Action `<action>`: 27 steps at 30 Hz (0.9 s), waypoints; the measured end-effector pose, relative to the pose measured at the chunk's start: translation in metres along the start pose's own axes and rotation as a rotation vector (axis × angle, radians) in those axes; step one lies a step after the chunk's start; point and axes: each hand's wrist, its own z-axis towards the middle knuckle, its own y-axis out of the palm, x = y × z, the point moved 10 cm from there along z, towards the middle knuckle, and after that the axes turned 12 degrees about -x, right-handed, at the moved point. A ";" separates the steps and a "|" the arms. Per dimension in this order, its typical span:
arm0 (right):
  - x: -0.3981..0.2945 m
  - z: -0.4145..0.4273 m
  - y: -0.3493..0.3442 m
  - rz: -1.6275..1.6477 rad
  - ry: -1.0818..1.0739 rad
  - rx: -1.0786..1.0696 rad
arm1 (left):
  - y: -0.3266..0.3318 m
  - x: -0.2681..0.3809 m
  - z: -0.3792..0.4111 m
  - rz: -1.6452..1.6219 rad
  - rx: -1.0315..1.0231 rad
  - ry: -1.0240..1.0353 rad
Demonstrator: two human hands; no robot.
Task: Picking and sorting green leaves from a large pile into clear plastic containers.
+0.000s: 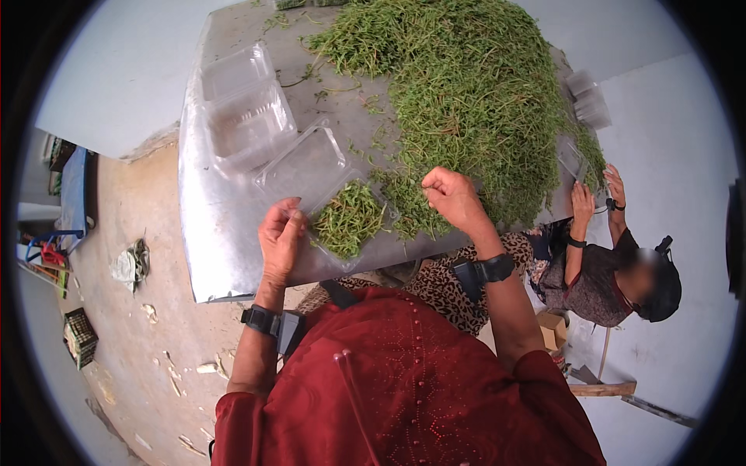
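A clear plastic clamshell container (349,263) lies open near the table's front edge, its lid (309,157) folded back away from me. Cut leafy greens (349,220) fill its tray. My left hand (281,236) grips the container's left rim between thumb and fingers. Over the near edge of a large heap of green stems and leaves (472,105), my right hand (453,195) is pinched closed. What looks like a small sprig shows at its fingertips, mostly hidden by the fingers.
Empty open clamshells (250,125) are stacked at the table's left. A co-worker (600,274) stands at the right, hands by another clear container (574,160). More plastic containers (588,99) stand at the far right edge. A crate (80,338) sits on the floor at left.
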 end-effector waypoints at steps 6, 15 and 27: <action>-0.054 -0.009 -0.001 0.171 -0.068 -0.031 | 0.001 0.000 0.000 0.051 0.004 -0.008; -0.097 -0.014 0.027 -0.071 -0.257 -0.087 | 0.003 0.003 -0.001 0.062 -0.006 -0.002; -0.023 0.010 0.037 -0.318 -0.034 -0.055 | 0.002 0.001 -0.001 0.050 -0.026 0.032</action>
